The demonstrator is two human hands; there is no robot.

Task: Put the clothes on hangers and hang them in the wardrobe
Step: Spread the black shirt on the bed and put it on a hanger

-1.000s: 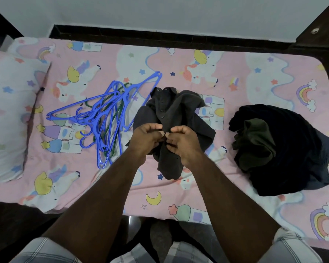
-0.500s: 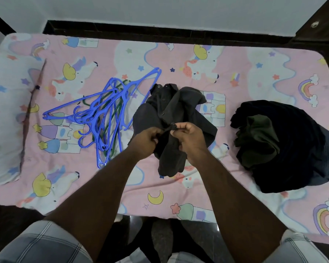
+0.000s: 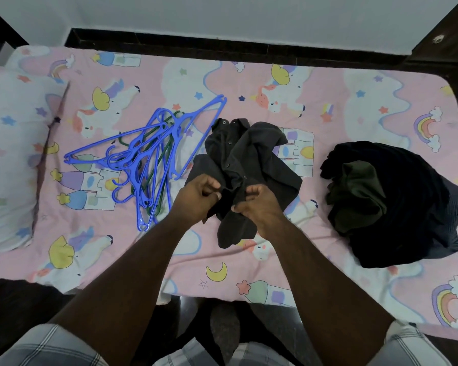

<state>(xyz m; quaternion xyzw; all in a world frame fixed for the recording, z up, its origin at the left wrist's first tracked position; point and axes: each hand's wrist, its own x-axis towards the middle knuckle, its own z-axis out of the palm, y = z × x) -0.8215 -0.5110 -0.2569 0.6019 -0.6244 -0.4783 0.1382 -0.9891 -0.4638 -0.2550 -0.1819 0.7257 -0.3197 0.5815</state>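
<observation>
Shirt: a dark buttoned shirt (image 3: 251, 165) is being held crumpled at mid-bed, its button strip facing up, probably so the front can be worked open for a hanger.
Left hand: the left hand (image 3: 197, 195) is being curled round the shirt's near edge, cloth pinched at the fingertips.
Right hand: the right hand (image 3: 258, 206) is being closed on the fabric just beside it.
Hangers: blue hangers (image 3: 146, 159) are being kept tangled just left, within reach.
Pile: more dark clothes (image 3: 391, 204) are being left heaped well apart on the right.
Room: bare bed (image 3: 328, 281) is being left open toward the near edge.

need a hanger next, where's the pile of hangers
In the head view, the hangers lie on the bed, left of the dark shirt, between it and the pillow.
</observation>
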